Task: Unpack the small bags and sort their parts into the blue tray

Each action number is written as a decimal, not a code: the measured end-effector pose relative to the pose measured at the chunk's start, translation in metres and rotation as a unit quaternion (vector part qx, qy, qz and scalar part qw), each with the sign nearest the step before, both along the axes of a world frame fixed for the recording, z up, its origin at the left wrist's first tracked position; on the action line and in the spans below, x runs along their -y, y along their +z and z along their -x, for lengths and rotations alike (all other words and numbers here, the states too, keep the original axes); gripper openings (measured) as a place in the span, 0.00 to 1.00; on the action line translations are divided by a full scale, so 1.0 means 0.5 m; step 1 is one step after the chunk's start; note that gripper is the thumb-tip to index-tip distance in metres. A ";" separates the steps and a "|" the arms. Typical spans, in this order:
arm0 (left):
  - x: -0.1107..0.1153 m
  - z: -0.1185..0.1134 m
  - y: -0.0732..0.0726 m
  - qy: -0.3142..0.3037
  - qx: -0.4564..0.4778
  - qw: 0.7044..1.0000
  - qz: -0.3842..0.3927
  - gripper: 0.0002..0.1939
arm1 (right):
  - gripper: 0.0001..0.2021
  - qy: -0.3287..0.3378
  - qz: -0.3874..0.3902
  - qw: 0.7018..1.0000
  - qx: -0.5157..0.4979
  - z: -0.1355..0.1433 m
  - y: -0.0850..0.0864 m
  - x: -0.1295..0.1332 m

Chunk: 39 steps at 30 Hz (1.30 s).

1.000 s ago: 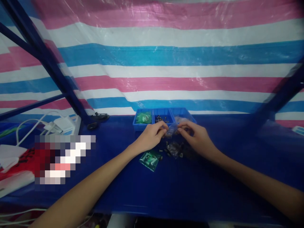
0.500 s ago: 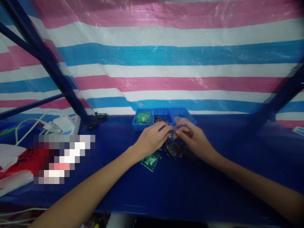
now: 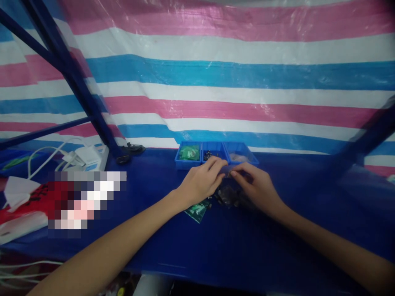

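Observation:
My left hand (image 3: 205,179) and my right hand (image 3: 254,181) meet over the table, fingertips pinched on a small clear plastic bag (image 3: 227,170) stretched between them. What the bag holds is too small to make out. Just beneath my hands lies a dark bag with small dark parts (image 3: 228,195). A green packet (image 3: 197,211) with pale pieces showing rests below my left hand, partly covered by it. Behind my hands stands a blue three-part tray (image 3: 187,165); green packets (image 3: 189,153) fill its left section, small screw-like parts (image 3: 210,155) the middle, clear bags (image 3: 239,158) the right.
White cables and a power strip (image 3: 103,158) lie at the left, beside a red and white package (image 3: 33,201) that is partly pixelated. Black items (image 3: 132,148) sit near the blue frame post (image 3: 80,94). A striped plastic sheet (image 3: 216,74) hangs behind the blue table (image 3: 216,250).
The clear bag is now drawn flatter between my fingertips, and my right fingers have closed in on its edge. The whole view has shifted slightly.

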<state>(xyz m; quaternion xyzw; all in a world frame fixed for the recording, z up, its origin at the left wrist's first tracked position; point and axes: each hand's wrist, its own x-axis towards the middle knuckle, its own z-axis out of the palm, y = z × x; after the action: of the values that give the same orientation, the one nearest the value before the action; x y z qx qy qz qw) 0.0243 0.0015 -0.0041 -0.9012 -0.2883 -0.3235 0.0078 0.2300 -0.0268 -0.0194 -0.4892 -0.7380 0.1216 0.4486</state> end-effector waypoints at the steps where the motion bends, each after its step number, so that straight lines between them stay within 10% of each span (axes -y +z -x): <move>1: 0.001 -0.001 0.001 0.004 0.002 1.000 -0.002 0.15 | 0.09 -0.002 0.012 1.000 -0.020 -0.003 0.001 -0.003; 15: -0.004 -0.003 -0.004 0.006 0.002 0.996 -0.092 0.12 | 0.10 0.095 0.077 0.983 -0.136 0.005 0.031 0.011; 28: -0.015 0.007 0.000 0.025 -0.019 0.999 -0.029 0.23 | 0.15 -0.001 0.054 0.988 -0.145 -0.034 0.046 -0.024; 39: -0.041 0.027 -0.005 -0.012 -0.172 0.985 -0.033 0.14 | 0.14 -0.097 -0.105 0.982 0.123 -0.083 0.012 -0.074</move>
<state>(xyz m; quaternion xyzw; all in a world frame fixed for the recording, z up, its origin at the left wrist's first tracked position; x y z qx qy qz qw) 0.0108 0.0220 -0.0067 -0.9460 -0.2611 -0.1733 0.0832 0.2714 0.0103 -0.0132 -0.5202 -0.7452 -0.0621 0.4126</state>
